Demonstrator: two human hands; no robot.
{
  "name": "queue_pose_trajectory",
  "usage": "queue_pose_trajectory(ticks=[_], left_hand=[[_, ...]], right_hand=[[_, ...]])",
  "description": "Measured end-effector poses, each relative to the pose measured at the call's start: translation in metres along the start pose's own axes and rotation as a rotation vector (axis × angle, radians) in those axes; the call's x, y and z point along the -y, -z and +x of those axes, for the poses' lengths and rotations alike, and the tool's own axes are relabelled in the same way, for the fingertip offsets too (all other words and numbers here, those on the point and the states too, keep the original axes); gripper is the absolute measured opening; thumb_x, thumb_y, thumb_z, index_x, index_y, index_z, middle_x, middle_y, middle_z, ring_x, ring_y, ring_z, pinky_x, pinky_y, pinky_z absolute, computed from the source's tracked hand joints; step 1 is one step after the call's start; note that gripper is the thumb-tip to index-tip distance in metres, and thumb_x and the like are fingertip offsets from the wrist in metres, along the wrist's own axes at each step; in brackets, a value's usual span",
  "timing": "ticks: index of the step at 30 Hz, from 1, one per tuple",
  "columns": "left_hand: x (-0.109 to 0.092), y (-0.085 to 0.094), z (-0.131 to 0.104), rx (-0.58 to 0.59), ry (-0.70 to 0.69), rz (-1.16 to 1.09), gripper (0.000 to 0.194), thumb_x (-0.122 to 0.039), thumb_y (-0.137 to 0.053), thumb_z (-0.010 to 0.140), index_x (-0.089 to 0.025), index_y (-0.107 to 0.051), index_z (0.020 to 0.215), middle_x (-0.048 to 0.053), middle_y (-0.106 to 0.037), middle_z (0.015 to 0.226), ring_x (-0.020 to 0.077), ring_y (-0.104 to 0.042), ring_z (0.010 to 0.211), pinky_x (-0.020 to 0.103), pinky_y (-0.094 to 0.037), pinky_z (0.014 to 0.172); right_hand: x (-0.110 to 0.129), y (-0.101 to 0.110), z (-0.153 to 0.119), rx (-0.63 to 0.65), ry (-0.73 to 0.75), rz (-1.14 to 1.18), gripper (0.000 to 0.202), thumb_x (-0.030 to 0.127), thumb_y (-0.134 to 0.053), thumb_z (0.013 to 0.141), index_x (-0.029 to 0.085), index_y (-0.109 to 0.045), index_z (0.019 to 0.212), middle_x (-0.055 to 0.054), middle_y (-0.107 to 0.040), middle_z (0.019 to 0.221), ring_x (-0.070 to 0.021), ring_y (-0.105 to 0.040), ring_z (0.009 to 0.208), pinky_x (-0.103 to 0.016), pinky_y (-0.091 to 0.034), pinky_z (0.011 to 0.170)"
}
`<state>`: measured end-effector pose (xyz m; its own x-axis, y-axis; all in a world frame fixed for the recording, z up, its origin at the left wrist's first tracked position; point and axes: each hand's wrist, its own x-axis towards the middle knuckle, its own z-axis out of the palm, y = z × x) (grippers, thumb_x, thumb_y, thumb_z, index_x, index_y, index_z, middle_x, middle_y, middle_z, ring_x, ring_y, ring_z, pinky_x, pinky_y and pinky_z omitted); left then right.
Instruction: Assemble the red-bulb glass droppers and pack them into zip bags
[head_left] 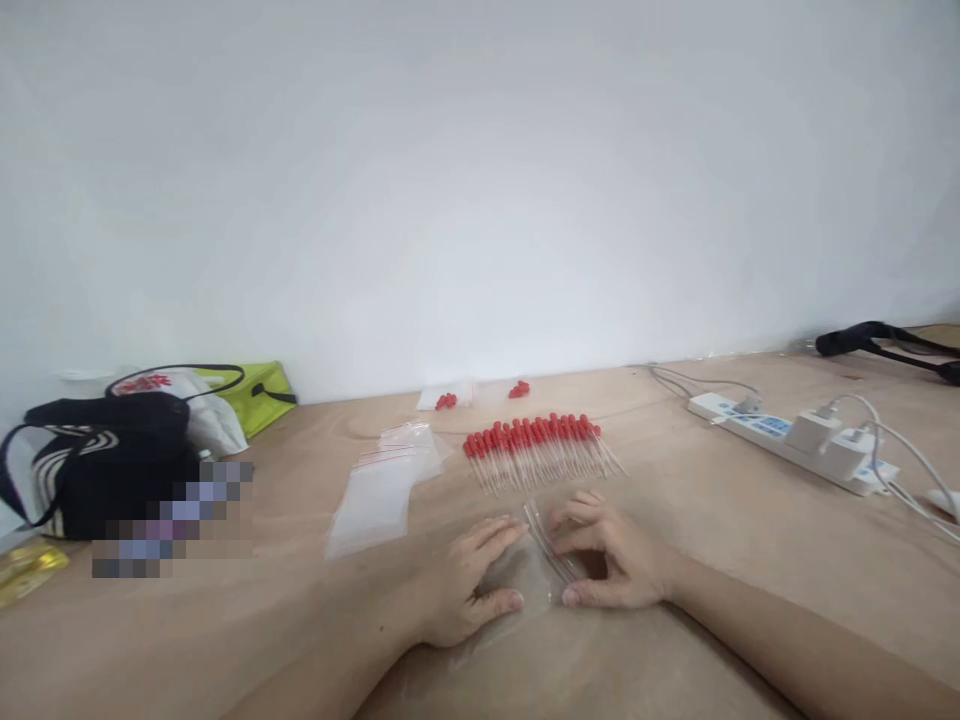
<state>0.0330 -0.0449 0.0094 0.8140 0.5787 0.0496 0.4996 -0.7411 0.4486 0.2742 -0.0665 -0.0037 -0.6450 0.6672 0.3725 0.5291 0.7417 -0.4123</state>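
Observation:
A clear plastic zip bag (pixel 526 578) lies flat on the table between my hands, its zip edge on the right side. My left hand (pixel 472 580) rests on the bag, with fingers stretched out and thumb spread apart. My right hand (pixel 619 555) touches the zip edge with bent fingers and thumb tip, a gap showing between them. Just beyond my hands is a row of thin pale sticks with red tips (pixel 536 440), laid side by side. Left of them lies a fanned stack of empty clear zip bags (pixel 375 495).
Two small piles of red pieces, a left pile (pixel 447 401) and a right pile (pixel 519 389), lie on bags near the wall. A white power strip (pixel 772 430) with plugs and cables is at right. A black bag (pixel 124 465) and a lime-green bag (pixel 262 395) stand at left.

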Motion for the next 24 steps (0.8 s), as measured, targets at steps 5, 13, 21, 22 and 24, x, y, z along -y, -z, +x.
queue_pose_trajectory(ticks=[5,13,21,22,24], left_hand=[[0.001,0.002,0.001,0.005,-0.012,-0.018,0.062,-0.041,-0.049,0.080,-0.021,-0.024,0.133,0.009,-0.033,0.136,0.0246,-0.030,0.123,0.042,-0.027,0.100],[0.002,0.007,0.000,0.014,-0.050,-0.002,0.057,-0.039,-0.049,0.082,-0.023,-0.028,0.132,0.007,-0.034,0.135,0.0231,-0.030,0.123,0.040,-0.027,0.101],[0.011,0.013,-0.016,-0.026,0.106,-0.084,0.050,-0.033,-0.045,0.085,-0.030,-0.028,0.131,0.001,-0.032,0.137,0.0212,-0.031,0.123,0.040,-0.027,0.101],[0.013,0.014,-0.018,-0.036,0.124,-0.096,0.049,-0.031,-0.046,0.084,-0.031,-0.029,0.131,0.001,-0.033,0.136,0.0211,-0.032,0.123,0.041,-0.027,0.101],[0.016,0.016,-0.019,-0.050,0.168,-0.104,0.049,-0.027,-0.046,0.084,-0.031,-0.031,0.130,0.000,-0.035,0.135,0.0209,-0.034,0.121,0.041,-0.028,0.101]], right_hand=[[-0.002,-0.002,0.001,0.102,0.194,0.078,0.045,0.049,-0.051,0.071,0.013,-0.058,0.097,-0.011,-0.058,0.097,-0.0218,-0.050,0.092,-0.037,-0.035,0.081],[0.005,0.006,0.006,0.231,0.180,0.088,0.051,0.045,-0.055,0.070,0.022,-0.051,0.115,-0.010,-0.050,0.120,-0.0230,-0.047,0.107,-0.043,-0.020,0.096],[-0.006,0.009,-0.001,0.230,0.112,0.027,0.067,0.046,-0.059,0.068,0.030,-0.034,0.128,-0.009,-0.023,0.140,-0.0268,-0.027,0.124,-0.047,-0.014,0.099],[-0.007,0.009,-0.002,0.231,0.098,0.028,0.065,0.046,-0.059,0.068,0.031,-0.035,0.127,-0.008,-0.022,0.140,-0.0269,-0.026,0.124,-0.048,-0.012,0.100],[-0.009,0.010,-0.003,0.229,0.078,0.047,0.062,0.046,-0.060,0.068,0.032,-0.039,0.124,-0.007,-0.022,0.140,-0.0272,-0.025,0.125,-0.049,-0.009,0.100]])
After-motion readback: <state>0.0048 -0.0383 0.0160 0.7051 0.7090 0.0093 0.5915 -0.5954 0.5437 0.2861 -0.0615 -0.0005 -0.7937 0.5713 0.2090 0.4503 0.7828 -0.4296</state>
